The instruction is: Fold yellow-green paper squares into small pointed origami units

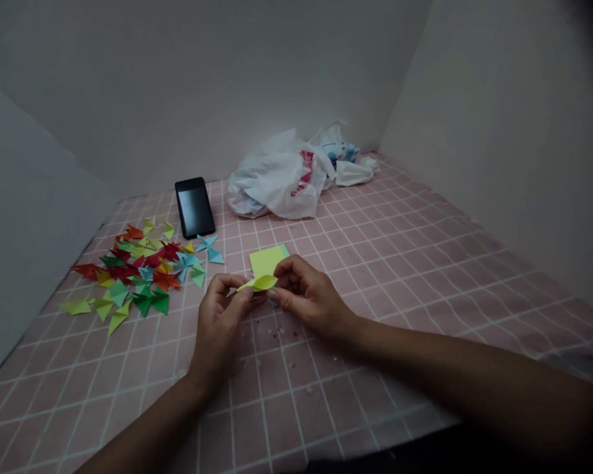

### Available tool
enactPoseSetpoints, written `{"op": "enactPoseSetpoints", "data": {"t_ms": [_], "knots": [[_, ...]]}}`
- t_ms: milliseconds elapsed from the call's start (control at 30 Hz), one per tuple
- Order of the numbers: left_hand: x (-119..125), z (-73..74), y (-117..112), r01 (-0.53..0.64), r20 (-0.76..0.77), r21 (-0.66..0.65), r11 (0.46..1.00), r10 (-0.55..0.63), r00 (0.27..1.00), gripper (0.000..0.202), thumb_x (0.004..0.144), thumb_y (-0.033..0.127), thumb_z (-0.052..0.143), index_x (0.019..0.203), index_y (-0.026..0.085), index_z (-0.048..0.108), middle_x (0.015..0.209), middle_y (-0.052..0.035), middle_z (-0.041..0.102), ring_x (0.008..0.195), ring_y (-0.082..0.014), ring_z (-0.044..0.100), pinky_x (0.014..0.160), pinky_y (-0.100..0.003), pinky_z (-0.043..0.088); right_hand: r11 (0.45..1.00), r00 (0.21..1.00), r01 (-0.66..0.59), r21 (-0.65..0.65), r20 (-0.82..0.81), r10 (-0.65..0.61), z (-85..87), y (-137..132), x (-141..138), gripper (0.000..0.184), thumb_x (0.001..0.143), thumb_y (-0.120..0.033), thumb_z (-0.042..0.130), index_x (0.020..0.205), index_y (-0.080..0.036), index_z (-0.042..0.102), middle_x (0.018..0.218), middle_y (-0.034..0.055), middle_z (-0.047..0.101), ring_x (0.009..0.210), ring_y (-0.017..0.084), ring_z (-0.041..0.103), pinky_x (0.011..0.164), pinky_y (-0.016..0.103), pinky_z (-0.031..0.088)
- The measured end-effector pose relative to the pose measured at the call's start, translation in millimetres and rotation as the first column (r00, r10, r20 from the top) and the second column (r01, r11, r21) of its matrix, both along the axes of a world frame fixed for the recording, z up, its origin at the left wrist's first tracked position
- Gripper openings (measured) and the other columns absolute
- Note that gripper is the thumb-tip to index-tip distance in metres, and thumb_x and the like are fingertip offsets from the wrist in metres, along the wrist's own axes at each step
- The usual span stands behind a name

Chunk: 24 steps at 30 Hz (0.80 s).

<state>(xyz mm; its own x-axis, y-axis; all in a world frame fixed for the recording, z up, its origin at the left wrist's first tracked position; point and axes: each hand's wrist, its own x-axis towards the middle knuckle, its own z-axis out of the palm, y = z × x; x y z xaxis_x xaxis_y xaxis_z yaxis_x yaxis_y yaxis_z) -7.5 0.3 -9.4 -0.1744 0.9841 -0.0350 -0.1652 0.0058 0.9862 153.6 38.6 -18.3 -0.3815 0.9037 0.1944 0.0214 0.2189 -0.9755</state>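
Note:
A small yellow-green folded paper (258,284) is held up between my two hands, above the pink tablecloth. My left hand (221,315) pinches its left end between thumb and fingers. At its right end my right hand (309,293) has its thumb and curled fingers closed on the edge; the exact contact is partly hidden. Just behind the hands lies a stack of square paper sheets (267,261), yellow-green on top with a green edge showing. To the left spreads a loose pile of small folded paper pieces (141,266) in red, yellow, green, blue and orange.
A black phone (195,207) lies at the back left, beyond the folded pieces. White plastic bags (281,174) are heaped against the back wall. The pink checked tablecloth (425,230) reaches the walls, with creases at right and small specks near my hands.

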Motion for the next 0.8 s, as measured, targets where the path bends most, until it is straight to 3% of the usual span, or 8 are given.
{"op": "enactPoseSetpoints", "data": {"t_ms": [167, 267, 367, 500, 633, 800], "knots": [[5, -2.7, -3, 0.008, 0.121, -0.012, 1.0, -0.007, 0.993, 0.017, 0.083, 0.026, 0.072, 0.086, 0.019, 0.058, 0.1, 0.0, 0.061, 0.094, -0.0159, 0.067, 0.086, -0.033, 0.058, 1.0, 0.998, -0.01, -0.025, -0.068, 0.008, -7.6, -2, -4, 0.025, 0.084, -0.022, 0.068, 0.103, -0.023, 0.052, 0.072, -0.0053, 0.054, 0.062, 0.011, 0.051, 0.057, 0.024, 0.04], [7, -4.4, -6, 0.032, 0.129, -0.012, 0.999, -0.03, 0.991, 0.015, 0.083, 0.026, 0.072, 0.087, 0.02, 0.059, 0.1, 0.0001, 0.06, 0.095, -0.0155, 0.065, 0.088, -0.032, 0.057, 0.989, 0.997, 0.017, 0.145, -0.072, -0.007, -5.0, -2, -2, 0.029, 0.087, -0.014, 0.062, 0.112, -0.024, 0.054, 0.079, -0.0038, 0.055, 0.069, 0.012, 0.054, 0.063, 0.025, 0.044], [6, -6.0, -7, 0.04, 0.123, -0.003, 0.999, -0.039, 0.992, 0.013, 0.084, 0.025, 0.071, 0.088, 0.02, 0.059, 0.099, 0.0002, 0.059, 0.095, -0.0145, 0.063, 0.089, -0.031, 0.056, 0.919, 0.998, -0.028, 0.393, 0.058, 0.006, -1.4, 0, 2, 0.017, 0.09, -0.009, 0.059, 0.102, -0.022, 0.061, 0.089, 0.0007, 0.061, 0.081, 0.013, 0.058, 0.073, 0.027, 0.047], [5, -5.0, -7, 0.05, 0.096, 0.025, 0.998, -0.052, 0.994, 0.012, 0.085, 0.025, 0.07, 0.088, 0.021, 0.059, 0.099, 0.0006, 0.058, 0.095, -0.0138, 0.061, 0.092, -0.031, 0.054, 0.862, 0.985, -0.047, 0.504, 0.169, -0.045, -0.5, 3, 3, 0.01, 0.093, -0.01, 0.058, 0.09, -0.019, 0.062, 0.088, 0.0038, 0.063, 0.085, 0.016, 0.06, 0.076, 0.029, 0.048], [5, 0.0, -5, 0.042, -0.015, 0.083, 0.996, -0.04, 0.999, 0.013, 0.084, 0.024, 0.07, 0.087, 0.021, 0.057, 0.098, 0.0005, 0.056, 0.094, -0.0141, 0.059, 0.088, -0.03, 0.053, 0.848, 0.993, -0.01, 0.53, 0.102, -0.052, 5.5, 2, 6, 0.004, 0.094, -0.02, 0.061, 0.09, -0.02, 0.062, 0.086, 0.0037, 0.063, 0.083, 0.017, 0.059, 0.075, 0.031, 0.046], [1, 3.4, -2, 0.109, -0.336, 0.191, 0.976, -0.04, 0.941, 0.009, 0.086, 0.021, 0.065, 0.088, 0.022, 0.056, 0.092, -0.0001, 0.055, 0.085, -0.014, 0.057, 0.077, -0.027, 0.05, 0.915, 0.988, 0.043, 0.402, 0.122, -0.1, 15.8, 5, 10, 0.006, 0.093, -0.022, 0.057, 0.088, -0.02, 0.06, 0.084, 0.003, 0.06, 0.079, 0.016, 0.056, 0.072, 0.031, 0.044]]}}
